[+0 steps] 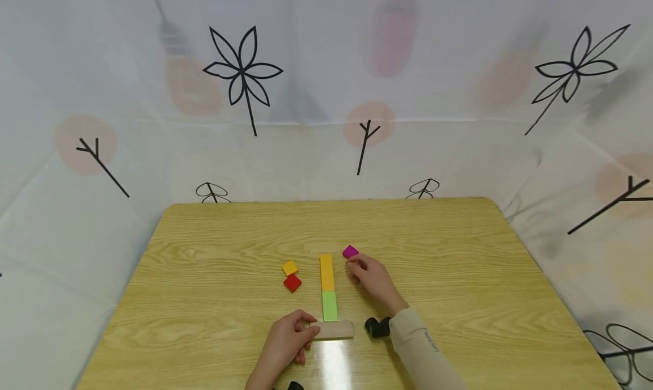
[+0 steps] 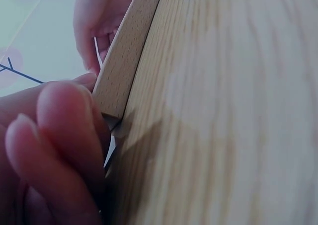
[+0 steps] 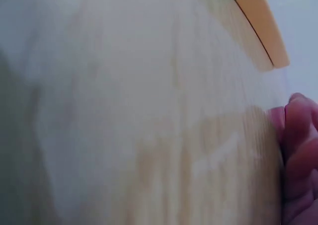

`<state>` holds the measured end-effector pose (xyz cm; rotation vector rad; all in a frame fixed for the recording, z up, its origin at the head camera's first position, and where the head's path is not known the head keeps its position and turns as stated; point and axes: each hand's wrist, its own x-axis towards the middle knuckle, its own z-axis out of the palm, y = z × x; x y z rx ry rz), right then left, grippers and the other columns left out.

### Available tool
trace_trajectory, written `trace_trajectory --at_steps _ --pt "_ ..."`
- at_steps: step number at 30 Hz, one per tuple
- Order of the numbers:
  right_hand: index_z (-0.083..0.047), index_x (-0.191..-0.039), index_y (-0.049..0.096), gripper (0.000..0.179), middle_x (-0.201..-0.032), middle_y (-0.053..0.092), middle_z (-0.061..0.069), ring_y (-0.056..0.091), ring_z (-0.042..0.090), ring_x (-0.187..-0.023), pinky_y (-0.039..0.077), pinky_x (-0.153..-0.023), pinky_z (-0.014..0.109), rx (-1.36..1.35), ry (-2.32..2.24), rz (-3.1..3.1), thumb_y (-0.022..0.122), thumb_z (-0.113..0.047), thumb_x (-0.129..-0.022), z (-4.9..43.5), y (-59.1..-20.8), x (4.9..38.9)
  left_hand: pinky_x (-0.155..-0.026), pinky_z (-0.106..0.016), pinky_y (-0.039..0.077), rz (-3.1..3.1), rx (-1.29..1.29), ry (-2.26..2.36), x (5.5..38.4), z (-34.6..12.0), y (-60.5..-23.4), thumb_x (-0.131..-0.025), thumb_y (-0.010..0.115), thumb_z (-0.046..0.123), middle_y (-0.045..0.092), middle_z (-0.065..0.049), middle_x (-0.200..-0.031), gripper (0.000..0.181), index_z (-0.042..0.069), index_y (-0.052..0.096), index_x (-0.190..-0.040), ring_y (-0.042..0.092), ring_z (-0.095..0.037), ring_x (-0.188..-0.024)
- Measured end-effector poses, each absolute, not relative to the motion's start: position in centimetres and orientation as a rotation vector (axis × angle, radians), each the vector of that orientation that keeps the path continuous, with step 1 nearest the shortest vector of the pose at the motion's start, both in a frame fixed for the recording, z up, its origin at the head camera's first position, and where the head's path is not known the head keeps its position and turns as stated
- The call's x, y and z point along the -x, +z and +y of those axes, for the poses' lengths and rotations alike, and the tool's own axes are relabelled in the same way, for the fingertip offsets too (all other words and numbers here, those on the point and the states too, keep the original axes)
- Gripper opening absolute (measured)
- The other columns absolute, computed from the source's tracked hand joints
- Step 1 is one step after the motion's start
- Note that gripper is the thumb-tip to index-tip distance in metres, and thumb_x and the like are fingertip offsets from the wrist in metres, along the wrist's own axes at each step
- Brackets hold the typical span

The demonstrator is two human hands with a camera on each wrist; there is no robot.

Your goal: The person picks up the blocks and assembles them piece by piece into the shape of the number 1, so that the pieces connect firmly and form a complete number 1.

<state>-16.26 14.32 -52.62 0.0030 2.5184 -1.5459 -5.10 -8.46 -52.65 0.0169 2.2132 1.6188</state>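
A plain wooden block (image 1: 334,330) lies crosswise below a light green block (image 1: 329,306) and a long orange-yellow block (image 1: 326,272), which form a straight line. My left hand (image 1: 288,336) pinches the wooden block's left end between thumb and index finger. In the left wrist view, fingertips meet the end of this wooden block (image 2: 126,56). Up the table, my right hand (image 1: 374,279) has its fingertips at the near edge of a small magenta block (image 1: 350,251). In the right wrist view, the magenta block (image 3: 277,116) shows only partly beside loosely bent fingers.
Left of the line, a small yellow block (image 1: 289,267) and a red block (image 1: 292,283) lie corner to corner. The wood-grain table (image 1: 204,316) has a far edge against a white patterned cloth (image 1: 306,163). Black wrist cameras (image 1: 378,327) sit on the wrists.
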Motion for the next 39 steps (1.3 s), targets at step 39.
trace_trajectory --at_steps 39 --pt "-0.020 -0.126 0.048 0.049 -0.057 0.053 0.009 0.043 0.016 -0.036 0.044 -0.039 0.029 -0.123 -1.588 2.349 0.064 -0.032 -0.081 13.5 -53.7 20.4 -0.033 -0.027 0.042 2.198 -0.024 1.614 4.9 -9.3 -53.3 -0.080 0.065 0.034 0.057 -0.004 -0.059 0.025 0.014 0.061 -0.095 0.047 -0.010 -0.034"
